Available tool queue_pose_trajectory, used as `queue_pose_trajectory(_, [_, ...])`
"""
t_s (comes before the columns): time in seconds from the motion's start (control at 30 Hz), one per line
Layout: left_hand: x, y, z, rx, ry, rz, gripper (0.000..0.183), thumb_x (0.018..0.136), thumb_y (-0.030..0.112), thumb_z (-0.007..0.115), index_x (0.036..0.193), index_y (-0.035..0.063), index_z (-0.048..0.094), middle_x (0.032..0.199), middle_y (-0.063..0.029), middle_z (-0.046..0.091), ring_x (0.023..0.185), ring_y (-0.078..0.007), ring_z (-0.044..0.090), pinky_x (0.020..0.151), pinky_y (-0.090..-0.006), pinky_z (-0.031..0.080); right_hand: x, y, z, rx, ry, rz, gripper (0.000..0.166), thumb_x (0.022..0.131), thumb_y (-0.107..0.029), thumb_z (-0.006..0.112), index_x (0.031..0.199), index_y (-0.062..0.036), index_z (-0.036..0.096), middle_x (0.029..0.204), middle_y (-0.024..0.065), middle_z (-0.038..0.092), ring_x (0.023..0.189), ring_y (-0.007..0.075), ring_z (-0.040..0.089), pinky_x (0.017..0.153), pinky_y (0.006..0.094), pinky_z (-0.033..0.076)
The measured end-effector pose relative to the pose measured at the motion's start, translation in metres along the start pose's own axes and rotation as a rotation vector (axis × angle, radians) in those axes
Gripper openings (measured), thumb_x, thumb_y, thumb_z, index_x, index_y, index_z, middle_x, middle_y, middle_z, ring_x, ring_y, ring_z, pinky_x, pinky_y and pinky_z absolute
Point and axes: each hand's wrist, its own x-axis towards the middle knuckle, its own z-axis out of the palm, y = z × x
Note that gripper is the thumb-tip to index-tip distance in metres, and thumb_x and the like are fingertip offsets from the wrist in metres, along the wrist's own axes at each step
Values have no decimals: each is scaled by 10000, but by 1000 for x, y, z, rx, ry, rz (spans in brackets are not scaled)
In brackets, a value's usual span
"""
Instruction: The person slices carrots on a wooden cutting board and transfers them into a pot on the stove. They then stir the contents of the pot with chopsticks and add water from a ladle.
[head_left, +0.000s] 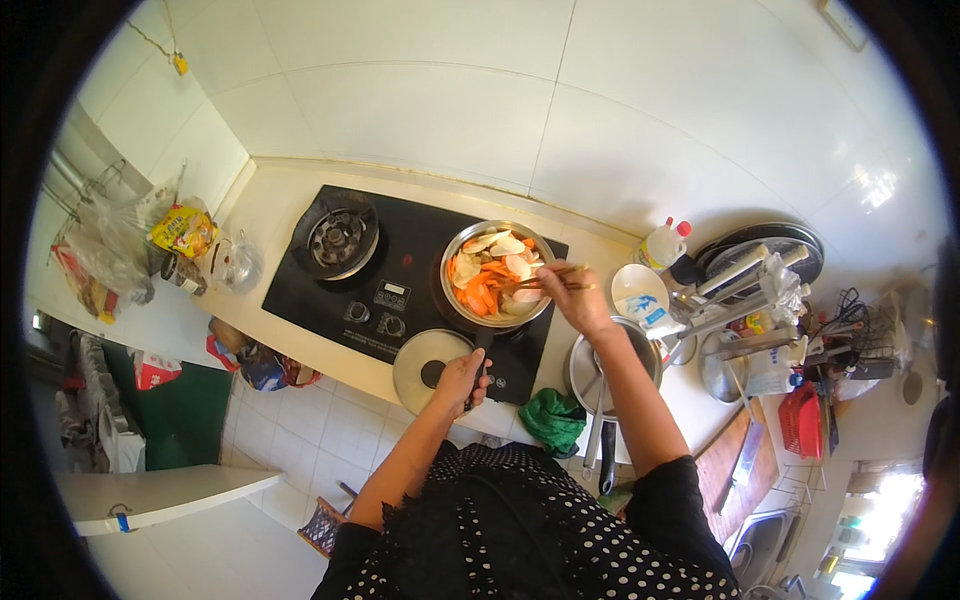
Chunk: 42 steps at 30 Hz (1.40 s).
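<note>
My left hand (459, 381) grips the dark handle (484, 341) of a saucepan (448, 311) on the right part of a black gas cooktop (405, 225). Orange carrot slices (478, 294) and pale vegetable slices (508, 246) fill the pan nearly to its rim. My right hand (576, 298) is above the pan's right edge, holding wooden chopsticks (531, 283) whose tips are among the slices. A lid (414, 361) with a dark knob lies at the cooktop's front edge, beside my left hand and partly behind it.
An unused burner (335, 236) is at the cooktop's left. To the right are a steel pan (581, 371) with a ladle, a white bowl (628, 281), a green cloth (553, 421), and a cleaver (744, 461) on a wooden cutting board (761, 472). Bagged food packets (184, 231) stand far left.
</note>
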Motion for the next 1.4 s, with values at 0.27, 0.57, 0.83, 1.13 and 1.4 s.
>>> queue_pose_trajectory(0.27, [-2,6,-9,46,-48,19,325,1018,378,483,1009,56,522,610,-7,486,424,-95,392,373,-243,312,-2,-23,-30,-306,-104,-84,270,943,-204,636,891,58,679,741,149,692,622,222,666,608,314,528])
queue_pose_trajectory(0.57, [-4,23,-21,137,-31,-14,322,1003,398,507,983,83,570,613,3,488,433,-105,392,396,-253,316,-4,-3,37,-144,161,-2,233,931,-103,653,849,113,682,854,145,716,670,147,677,587,267,527])
queue_pose_trajectory(0.83, [2,28,-41,163,-68,-2,334,1005,399,509,983,68,547,609,-21,500,416,-119,441,372,-268,347,-45,-44,41,114,396,47,237,957,-117,613,900,106,671,803,140,716,663,158,678,610,255,526])
queue_pose_trajectory(1.13, [10,36,-53,148,-141,-30,351,998,407,519,983,57,546,620,-35,520,423,-131,457,376,-275,359,-55,-24,76,12,608,-78,180,969,-100,598,985,70,657,827,103,698,727,122,656,675,244,539])
queue_pose_trajectory(1.4, [12,46,-66,187,-157,-33,363,995,409,518,982,47,551,634,-57,542,449,-150,494,396,-289,405,-80,-44,111,-60,531,-8,147,956,-75,609,977,57,668,858,114,702,759,135,667,704,240,532])
